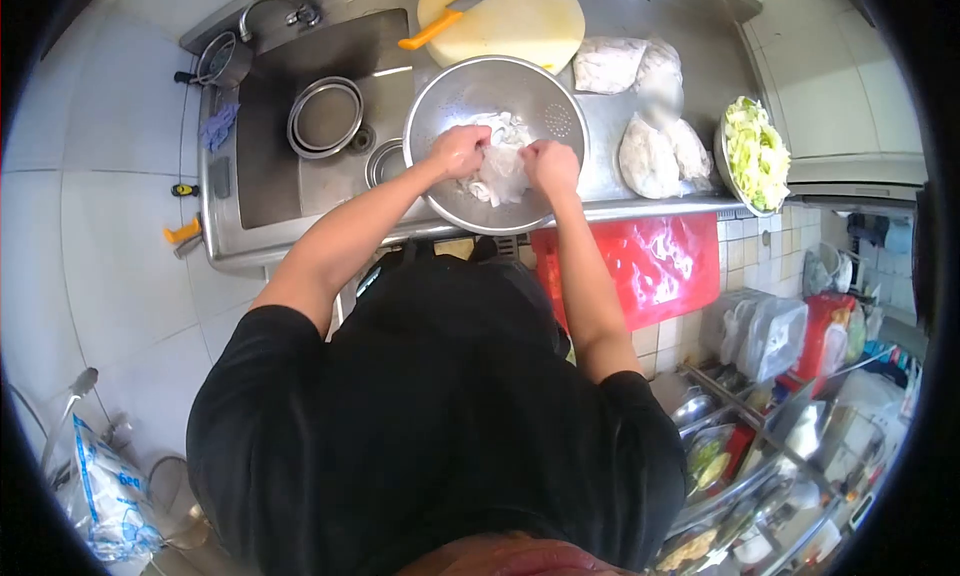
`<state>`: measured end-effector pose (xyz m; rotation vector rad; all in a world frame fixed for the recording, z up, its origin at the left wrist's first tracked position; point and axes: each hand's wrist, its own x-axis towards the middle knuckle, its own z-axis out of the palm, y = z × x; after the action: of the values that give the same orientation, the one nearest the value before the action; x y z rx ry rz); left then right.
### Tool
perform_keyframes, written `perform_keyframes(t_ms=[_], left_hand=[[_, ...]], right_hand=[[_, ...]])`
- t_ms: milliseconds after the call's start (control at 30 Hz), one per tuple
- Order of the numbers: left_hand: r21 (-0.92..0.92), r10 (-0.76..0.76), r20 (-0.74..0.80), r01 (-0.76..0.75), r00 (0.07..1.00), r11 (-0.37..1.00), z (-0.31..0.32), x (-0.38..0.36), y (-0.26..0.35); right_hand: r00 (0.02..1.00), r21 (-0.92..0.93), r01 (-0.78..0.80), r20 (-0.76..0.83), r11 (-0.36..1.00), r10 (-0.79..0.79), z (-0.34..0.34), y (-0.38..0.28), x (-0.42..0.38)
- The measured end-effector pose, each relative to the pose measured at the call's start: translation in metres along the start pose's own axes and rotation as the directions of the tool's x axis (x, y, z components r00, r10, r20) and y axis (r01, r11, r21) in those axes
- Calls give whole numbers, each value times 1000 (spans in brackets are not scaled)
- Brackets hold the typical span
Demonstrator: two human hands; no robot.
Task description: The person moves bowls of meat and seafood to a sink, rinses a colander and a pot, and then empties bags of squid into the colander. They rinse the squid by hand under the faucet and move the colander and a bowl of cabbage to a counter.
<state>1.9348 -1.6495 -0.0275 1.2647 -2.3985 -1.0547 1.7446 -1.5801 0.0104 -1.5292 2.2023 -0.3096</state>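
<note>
A large metal colander (450, 98) sits at the counter's front edge, with white, pale pieces (510, 126) of food in it that I cannot name for certain. Over those pieces a translucent plastic bag (506, 174) is stretched between both hands. My left hand (460, 151) is closed on the bag's left side, inside the colander. On the opposite side, my right hand (550, 166) pinches the bag near the colander's right wall. The fingertips are partly hidden by the knuckles and the bag.
Behind the colander, a knife (450, 20) with a yellow handle lies on a round cutting board (505, 38). To the right are several filled plastic bags (648, 159) and a bowl of chopped greens (757, 151). At left, the sink (270, 176) holds a round metal pan (326, 117).
</note>
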Motion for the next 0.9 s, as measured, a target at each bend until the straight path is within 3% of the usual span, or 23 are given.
perform_keyframes(t_ms=[133,333,467,567,633,733,767,867,900], left_hand=[[42,169,-118,-165,978,985,-48,-16,38],[62,196,-283,-187,939,981,-59,-29,68],[-10,90,-124,-92,988,996,-50,-15,54],[69,-161,-76,167,984,984,-56,-4,60],[-171,-209,-70,195,975,966,-69,-7,63],[-463,-217,-109,144,970,875,-78,-9,49],[-526,-237,-104,148,966,837,-79,-9,39],[-712,-284,-88,139,955,688,-75,-11,7],[-767,-295,-83,128,952,628,-75,-11,1]], right_hand=[[949,117,237,-241,964,-204,-50,-10,-14],[844,279,468,-421,838,-331,-72,-41,-11],[832,411,543,-382,732,-403,-78,-74,-9],[817,511,577,-346,637,-462,-91,-96,-15],[825,618,556,-327,556,-461,-97,-101,-15],[827,626,562,-443,541,-347,-82,-73,13],[886,675,464,-365,574,-287,-71,-57,26],[957,371,289,-144,883,-252,-37,-15,47],[961,315,278,-96,908,-261,-24,-11,47]])
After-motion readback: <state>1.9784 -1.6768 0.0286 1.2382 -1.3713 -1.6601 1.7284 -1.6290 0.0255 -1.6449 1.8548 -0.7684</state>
